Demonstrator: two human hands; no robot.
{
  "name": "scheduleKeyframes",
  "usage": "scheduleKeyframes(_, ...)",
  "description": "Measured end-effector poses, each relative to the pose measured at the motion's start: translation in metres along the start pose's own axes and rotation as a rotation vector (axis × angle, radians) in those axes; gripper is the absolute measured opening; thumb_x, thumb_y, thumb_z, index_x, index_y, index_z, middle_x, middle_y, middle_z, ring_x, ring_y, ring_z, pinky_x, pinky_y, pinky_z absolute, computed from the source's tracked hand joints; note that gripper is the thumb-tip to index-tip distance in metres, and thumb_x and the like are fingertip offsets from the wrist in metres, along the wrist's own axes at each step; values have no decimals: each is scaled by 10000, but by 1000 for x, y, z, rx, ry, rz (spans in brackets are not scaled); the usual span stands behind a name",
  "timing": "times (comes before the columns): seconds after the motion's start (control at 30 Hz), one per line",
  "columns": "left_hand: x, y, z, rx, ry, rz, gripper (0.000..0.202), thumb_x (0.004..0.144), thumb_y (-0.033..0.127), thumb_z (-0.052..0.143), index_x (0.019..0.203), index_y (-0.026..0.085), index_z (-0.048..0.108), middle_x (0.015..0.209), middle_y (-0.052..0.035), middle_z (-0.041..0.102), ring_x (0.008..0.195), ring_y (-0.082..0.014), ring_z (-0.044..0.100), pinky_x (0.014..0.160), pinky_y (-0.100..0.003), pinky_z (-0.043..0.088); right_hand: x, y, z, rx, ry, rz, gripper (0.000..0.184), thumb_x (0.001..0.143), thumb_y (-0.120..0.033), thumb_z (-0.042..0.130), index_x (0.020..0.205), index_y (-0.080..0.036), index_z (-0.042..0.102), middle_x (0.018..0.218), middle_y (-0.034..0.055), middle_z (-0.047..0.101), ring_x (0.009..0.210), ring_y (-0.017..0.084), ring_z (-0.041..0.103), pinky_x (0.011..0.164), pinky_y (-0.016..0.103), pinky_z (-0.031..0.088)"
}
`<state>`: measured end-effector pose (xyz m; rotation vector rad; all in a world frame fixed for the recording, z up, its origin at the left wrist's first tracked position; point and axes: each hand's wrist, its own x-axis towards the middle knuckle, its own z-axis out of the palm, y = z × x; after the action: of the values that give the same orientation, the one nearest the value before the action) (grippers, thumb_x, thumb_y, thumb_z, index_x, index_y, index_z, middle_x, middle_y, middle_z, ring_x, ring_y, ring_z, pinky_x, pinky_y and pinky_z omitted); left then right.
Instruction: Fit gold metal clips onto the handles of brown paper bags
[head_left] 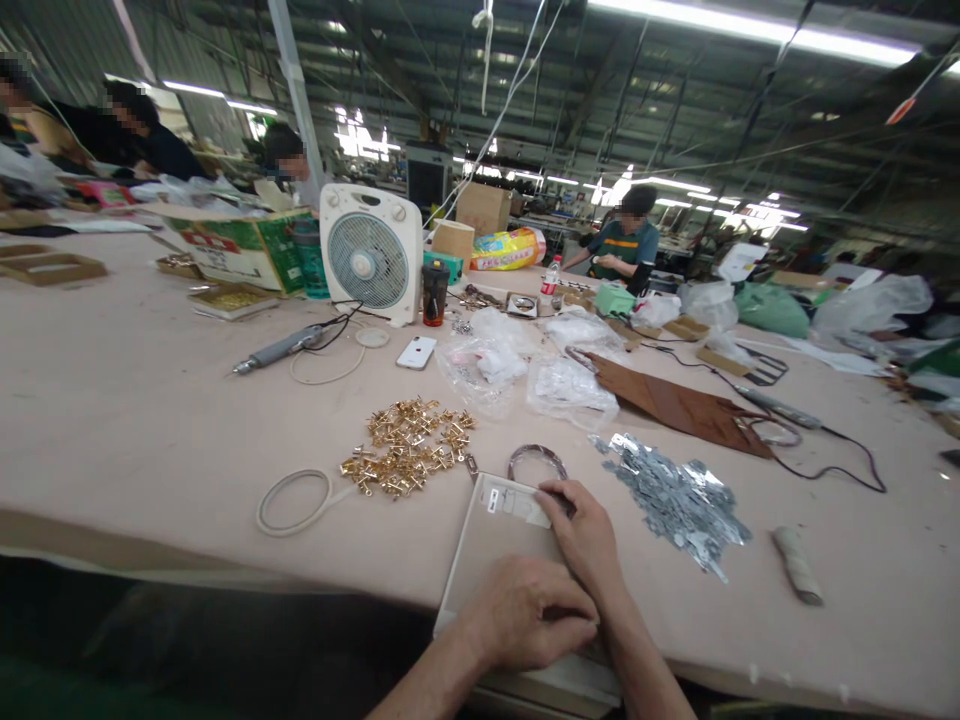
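A shallow white box (pixel 487 540) lies at the table's near edge, and both my hands rest on it. My left hand (pixel 529 615) is curled over the box's near right part, its fingers bent down and hiding whatever is under them. My right hand (pixel 586 535) lies farther in, fingertips pinched on a small dark piece at the box's far right corner. A thin metal loop (pixel 536 455) lies just beyond the box. A pile of gold metal fittings (pixel 409 450) sits to the left, and a heap of small silver plates (pixel 675 495) to the right.
A white cord ring (pixel 292 500) lies left of the box and a paper roll (pixel 797 565) far right. Further back are a brown leather piece (pixel 675 405), clear bags (pixel 491 365), a phone (pixel 416 352), a power screwdriver (pixel 277 350) and a white fan (pixel 371 255). Other people work at the far side.
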<state>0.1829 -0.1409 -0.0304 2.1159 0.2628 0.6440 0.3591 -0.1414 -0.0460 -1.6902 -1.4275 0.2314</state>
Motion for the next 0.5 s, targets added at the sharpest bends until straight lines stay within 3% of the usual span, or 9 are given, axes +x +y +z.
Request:
scheduleKeyframes(0.23,12,-6,-6,-262,330,-153,263,967,324,645,1153,216,797,1048,-66,804,938,-209,719,894,-304,540,-3,3,3,47,66,26,292,954,-495,620,980,-248,773,986,68,766,920,257,700,852,383,557)
scheduleKeyframes(0.4,17,-13,-5,-210,281,-157,358,997,325,576,1303,215,727,1122,-79,773,1009,-221,692,955,-342,525,-13,-2,-14,291,181,118,332,971,-485,616,1066,-202,760,1054,88,769,966,245,702,865,359,566)
scheduleKeyframes(0.5,16,-14,-4,-146,213,-207,569,970,279,577,1530,203,513,986,-48,750,909,-202,673,919,-346,529,-28,1,-27,408,252,182,328,986,-475,622,1099,-190,737,1012,87,762,896,226,700,801,334,578)
